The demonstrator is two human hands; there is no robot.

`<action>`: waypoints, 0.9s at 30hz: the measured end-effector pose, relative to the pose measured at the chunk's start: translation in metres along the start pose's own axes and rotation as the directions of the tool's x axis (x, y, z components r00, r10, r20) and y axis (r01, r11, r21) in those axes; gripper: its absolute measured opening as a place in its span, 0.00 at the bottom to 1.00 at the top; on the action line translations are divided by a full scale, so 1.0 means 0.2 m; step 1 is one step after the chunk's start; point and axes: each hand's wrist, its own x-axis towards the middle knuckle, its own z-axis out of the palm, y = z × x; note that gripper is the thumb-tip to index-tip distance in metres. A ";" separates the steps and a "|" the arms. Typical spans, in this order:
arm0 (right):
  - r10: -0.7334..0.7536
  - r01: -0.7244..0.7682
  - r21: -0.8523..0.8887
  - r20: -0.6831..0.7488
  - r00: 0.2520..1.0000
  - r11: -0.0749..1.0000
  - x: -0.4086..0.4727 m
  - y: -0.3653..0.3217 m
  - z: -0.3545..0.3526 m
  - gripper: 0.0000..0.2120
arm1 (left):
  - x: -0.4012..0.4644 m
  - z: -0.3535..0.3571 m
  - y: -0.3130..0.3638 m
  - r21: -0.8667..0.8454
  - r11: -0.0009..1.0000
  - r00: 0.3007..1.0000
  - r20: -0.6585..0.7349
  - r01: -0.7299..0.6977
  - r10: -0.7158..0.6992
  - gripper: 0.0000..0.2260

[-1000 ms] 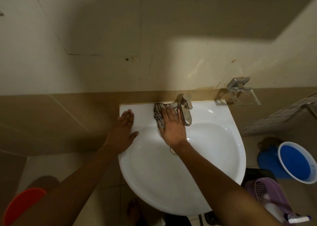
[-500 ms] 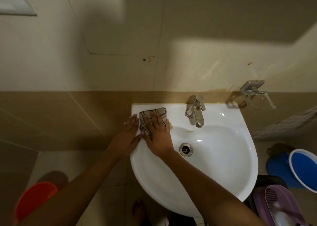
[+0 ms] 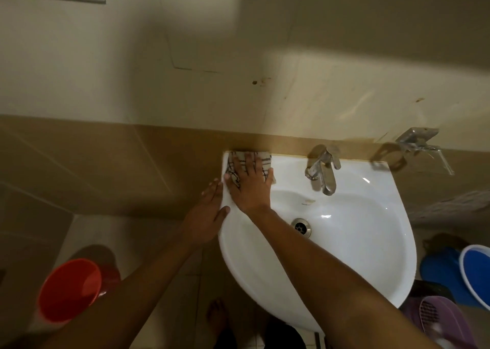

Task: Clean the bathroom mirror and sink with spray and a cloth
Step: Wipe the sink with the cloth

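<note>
Seen from the head camera, looking down: white sink (image 3: 344, 263) fixed against a tan-tiled wall, chrome tap (image 3: 324, 168) at its back edge, drain (image 3: 301, 226) in the bowl. Right hand (image 3: 249, 187) flat on the back-left corner of the rim, fingers (image 3: 250, 163) spread and extended, pressing a checked cloth (image 3: 234, 166) down rather than gripping it; cloth corners visible past the fingertips, up against the wall. Left hand (image 3: 208, 214) laid open against the sink's outer left edge, just beside the right hand, thumb hooked over the rim, holding nothing. Small brownish mark on the bowl below the tap. Clear wall-mounted holder (image 3: 416, 149) to the right of the tap. On the floor: red bucket (image 3: 69, 290) at left, blue basin (image 3: 474, 274) and purple basket (image 3: 437, 319) at right. Bare foot (image 3: 218, 314) below the sink.
</note>
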 end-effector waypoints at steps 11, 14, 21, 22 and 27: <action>-0.166 0.154 0.119 0.092 0.982 0.981 -0.19 -0.11 0.04 0.24 | -0.16 0.00 0.02 -0.249 0.948 0.978 -0.024 0.197 -0.209 0.12; -0.237 0.226 0.090 0.136 0.962 0.970 -0.34 -0.11 0.05 0.26 | -0.23 0.00 0.03 -0.258 0.925 0.950 -0.065 0.278 -0.304 0.12; -0.307 0.262 0.181 0.299 0.903 0.948 -0.79 -0.06 0.02 0.33 | -0.40 0.09 0.16 -0.226 0.883 0.864 -0.215 0.411 -0.456 0.12; -0.319 0.279 0.167 0.313 0.894 0.946 -0.85 -0.04 0.01 0.34 | -0.43 0.11 0.18 -0.221 0.877 0.853 -0.222 0.427 -0.472 0.11; -0.415 0.434 0.008 0.311 0.855 0.901 -1.09 0.10 -0.04 0.36 | -0.59 0.26 0.30 -0.234 0.860 0.818 -0.274 0.453 -0.506 0.11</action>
